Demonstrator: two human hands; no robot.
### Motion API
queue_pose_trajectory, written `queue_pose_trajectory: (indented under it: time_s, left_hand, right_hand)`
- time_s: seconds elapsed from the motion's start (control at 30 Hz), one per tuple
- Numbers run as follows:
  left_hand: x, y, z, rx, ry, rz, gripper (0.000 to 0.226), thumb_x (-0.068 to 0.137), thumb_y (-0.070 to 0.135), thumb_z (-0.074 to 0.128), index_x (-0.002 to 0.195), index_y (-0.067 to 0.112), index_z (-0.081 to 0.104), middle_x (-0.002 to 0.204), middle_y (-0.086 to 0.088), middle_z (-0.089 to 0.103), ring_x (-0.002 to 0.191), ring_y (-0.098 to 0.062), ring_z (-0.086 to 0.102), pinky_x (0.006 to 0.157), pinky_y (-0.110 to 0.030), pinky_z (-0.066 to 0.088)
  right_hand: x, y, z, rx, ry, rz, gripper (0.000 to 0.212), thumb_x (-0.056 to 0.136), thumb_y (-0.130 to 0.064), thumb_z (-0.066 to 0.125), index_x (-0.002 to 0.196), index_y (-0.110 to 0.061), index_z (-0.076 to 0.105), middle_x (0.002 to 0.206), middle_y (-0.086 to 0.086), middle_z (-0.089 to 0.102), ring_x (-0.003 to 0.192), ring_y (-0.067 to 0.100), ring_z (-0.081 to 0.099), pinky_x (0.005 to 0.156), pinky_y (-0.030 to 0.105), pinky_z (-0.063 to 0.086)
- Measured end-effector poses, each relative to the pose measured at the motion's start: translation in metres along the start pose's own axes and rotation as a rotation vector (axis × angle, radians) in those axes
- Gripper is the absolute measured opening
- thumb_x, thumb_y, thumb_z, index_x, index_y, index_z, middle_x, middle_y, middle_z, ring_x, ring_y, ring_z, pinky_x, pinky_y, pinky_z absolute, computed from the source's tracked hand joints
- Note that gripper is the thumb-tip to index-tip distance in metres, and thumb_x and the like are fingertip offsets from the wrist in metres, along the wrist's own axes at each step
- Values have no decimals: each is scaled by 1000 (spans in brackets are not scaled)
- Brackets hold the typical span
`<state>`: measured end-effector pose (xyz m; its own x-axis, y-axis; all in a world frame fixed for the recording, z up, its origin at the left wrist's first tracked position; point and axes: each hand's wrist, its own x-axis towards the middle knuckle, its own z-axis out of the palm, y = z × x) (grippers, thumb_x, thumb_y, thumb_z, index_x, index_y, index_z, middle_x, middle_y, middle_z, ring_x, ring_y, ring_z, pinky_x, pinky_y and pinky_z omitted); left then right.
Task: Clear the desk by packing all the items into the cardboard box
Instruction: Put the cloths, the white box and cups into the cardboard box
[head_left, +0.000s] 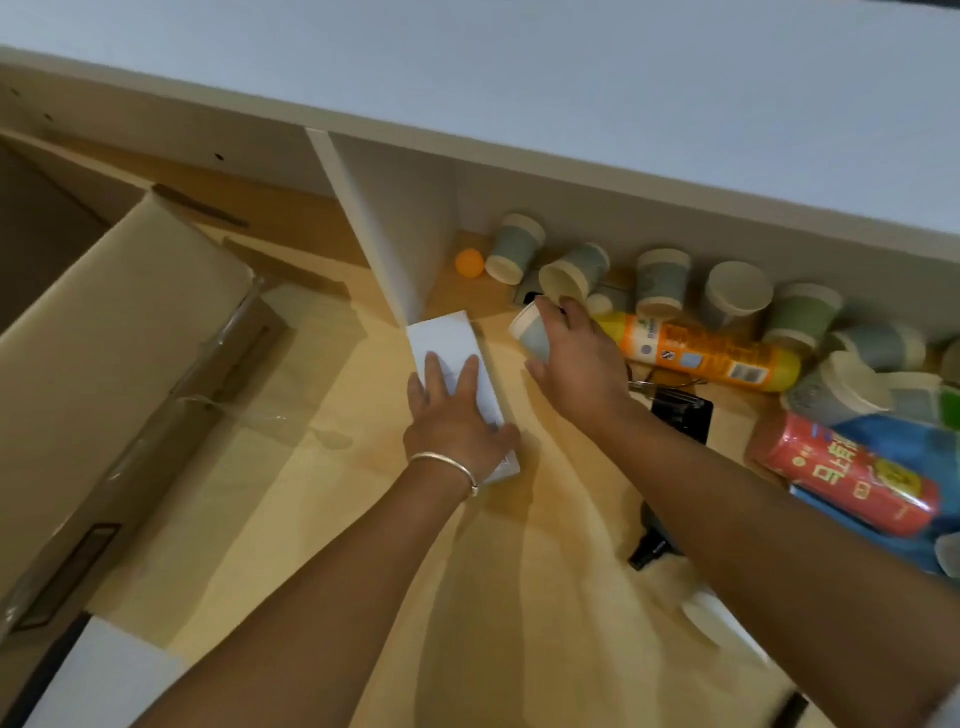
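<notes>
The white carton (452, 353) lies flat on the desk (415, 571), its long axis running from 11 to 5 o'clock. My left hand (457, 421) lies on top, fingers straight along it, thumb against its right edge. At 3 o'clock my right hand (576, 364) grips a paper cup (532, 332), tipped. The cardboard box (104, 338) stands at 9 o'clock, nearer my left hand.

The light wooden desk top (322, 519) bears a brown cardboard box (104, 338) at the left, a flat white rectangular box (452, 343), a small orange ball (469, 262), grey-green paper cups (662, 280) along the back, a yellow plastic bottle (701, 358) on its side, a black binder clip (680, 410) and a blue packet (893, 447)
</notes>
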<state>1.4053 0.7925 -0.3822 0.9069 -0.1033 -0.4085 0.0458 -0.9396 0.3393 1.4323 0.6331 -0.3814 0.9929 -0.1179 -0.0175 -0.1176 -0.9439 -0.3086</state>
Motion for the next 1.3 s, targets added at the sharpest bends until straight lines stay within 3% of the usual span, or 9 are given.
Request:
queue_pose_trajectory:
  time_s: [0.23, 0.43, 0.6, 0.77, 0.9, 1.0, 1.2, 1.3]
  left_hand:
    - [-27, -39, -20, -44, 9, 137, 84, 76, 37, 68, 146, 41, 21, 157, 3, -8, 138, -30, 14, 99, -40, 41]
    - [-92, -87, -83, -18, 113, 321, 77, 69, 39, 65, 140, 38, 36, 155, 2, 12, 133, -26, 31, 91, -33, 45]
    - [-155, -131, -167, -30, 322, 418, 65, 69, 47, 60, 131, 38, 43, 147, 3, 34, 121, -19, 46, 88, -25, 45]
    - [-198, -186, -236, -112, 467, 413, 63, 69, 41, 61, 130, 40, 44, 148, 11, 27, 131, -11, 35, 96, -26, 40]
    - [-210, -239, -272, -122, 562, 302, 63, 73, 41, 67, 130, 42, 41, 146, 17, 22, 125, -11, 38, 83, -28, 49]
    - [-210, -277, -292, -105, 590, 223, 64, 75, 44, 71, 129, 42, 38, 144, 16, 24, 122, -12, 40, 82, -28, 52]
    - [-206, -330, -314, -125, 637, 157, 64, 80, 37, 68, 136, 38, 38, 150, 9, 24, 136, -16, 29, 103, -42, 42]
    - [-199, -338, -310, -140, 612, 155, 62, 82, 38, 67, 137, 38, 39, 151, 8, 23, 138, -15, 27, 106, -44, 39]
  right_hand:
    - [-6, -18, -6, -7, 38, 45, 75, 83, -15, 67, 147, -21, 28, 140, 9, 44, 115, 31, 50, 89, 41, 45]
    - [-47, -60, -52, 147, 144, -12, 73, 80, -22, 70, 142, -24, 32, 136, 4, 46, 115, 26, 49, 81, 38, 48]
    - [-78, -139, -101, 219, 216, -103, 73, 82, -27, 70, 145, -28, 32, 139, -3, 45, 119, 16, 46, 87, 32, 45]
    - [-76, -245, -128, 328, 258, -210, 74, 84, -32, 70, 146, -32, 28, 141, -8, 41, 117, 11, 45, 85, 27, 45]
    - [-62, -320, -131, 389, 250, -303, 75, 84, -31, 69, 147, -29, 28, 144, -6, 39, 122, 11, 44, 89, 25, 41]
    - [-53, -367, -125, 398, 228, -353, 77, 84, -31, 70, 147, -29, 28, 145, -4, 38, 124, 13, 44, 89, 23, 40]
    - [-42, -426, -103, 371, 204, -400, 78, 83, -40, 70, 147, -31, 27, 148, -5, 38, 129, 15, 43, 100, 34, 44]
    - [-42, -429, -91, 335, 200, -379, 77, 83, -44, 69, 147, -31, 28, 148, -6, 38, 132, 14, 41, 104, 38, 43]
